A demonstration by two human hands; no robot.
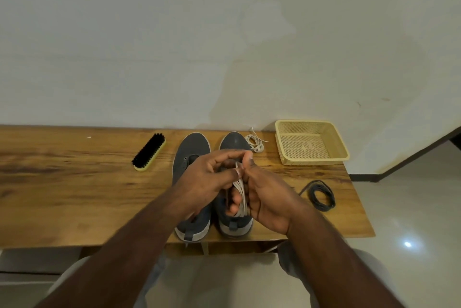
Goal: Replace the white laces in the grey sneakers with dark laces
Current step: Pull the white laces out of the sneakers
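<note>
Two grey sneakers stand side by side on the wooden table, toes toward the wall: the left sneaker and the right sneaker. Above the right sneaker both hands work a white lace gathered into loops. My right hand has the loops wound around its fingers. My left hand pinches the lace near the top with thumb and fingers. A second white lace lies bundled beyond the right sneaker's toe. Coiled dark laces lie on the table to the right.
A yellow perforated plastic basket stands at the back right of the table. A black-bristled shoe brush lies left of the sneakers. The wall runs close behind the table; tiled floor is on the right.
</note>
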